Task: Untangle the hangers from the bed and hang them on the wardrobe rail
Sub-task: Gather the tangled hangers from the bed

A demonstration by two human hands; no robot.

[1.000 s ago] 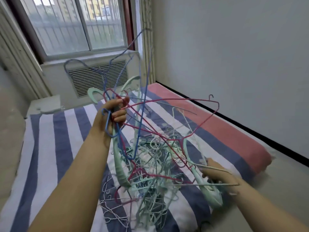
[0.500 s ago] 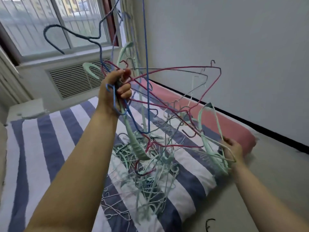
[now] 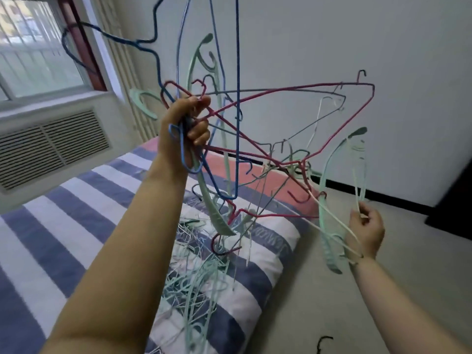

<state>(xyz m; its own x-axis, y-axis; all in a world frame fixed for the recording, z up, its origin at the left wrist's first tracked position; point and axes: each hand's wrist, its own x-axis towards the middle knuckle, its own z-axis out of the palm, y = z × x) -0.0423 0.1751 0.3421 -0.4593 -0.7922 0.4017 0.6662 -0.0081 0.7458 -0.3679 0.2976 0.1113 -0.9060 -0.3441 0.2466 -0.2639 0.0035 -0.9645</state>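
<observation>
Left hand (image 3: 187,131) fist clamps hanger bundle (image 3: 255,129) high; right hand (image 3: 366,229) pinches mint hanger (image 3: 332,190). Advise: slide mint sideways, unhook from red wire (image 3: 293,97), no yanking.

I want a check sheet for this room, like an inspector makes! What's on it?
Surface: striped bed, blue and white with a pink edge.
Job's things: lifted hanger bundle of red, blue and green hangers; hanger pile on the bed.
Clutter: dark hook on the floor.
Grippers: left hand grips the bundle's hooks; right hand pinches pale green hangers.
Cables: nothing seen.
Surroundings: window, vent grille, white wall; wardrobe rail not in view.
</observation>
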